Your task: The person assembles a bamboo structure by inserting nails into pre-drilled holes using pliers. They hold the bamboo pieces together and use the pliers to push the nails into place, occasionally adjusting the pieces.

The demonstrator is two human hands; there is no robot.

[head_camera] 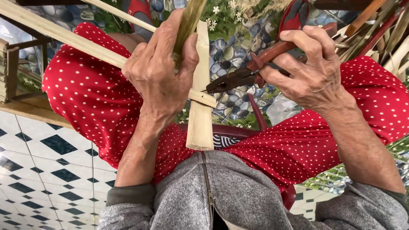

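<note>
1. We see bright, even daylight across the whole view, with no harsh glare.
2. Soft shadows fall under the left hand (pixel 159 70) and the right hand (pixel 309 70).
3. We find the centre sharp: skin creases and fabric dots read clearly.
4. Straight lines of the tiled floor (pixel 47 170) bend near the edges, showing wide-angle distortion.
5. The top corners look slightly soft.

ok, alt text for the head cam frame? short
Seen from above, the left hand grips crossed pale bamboo strips over the person's lap while the right hand holds red-handled pliers, jaws at the crossing. The person wears red polka-dot trousers and a grey zip top; more bamboo pieces lie at upper right.
</note>
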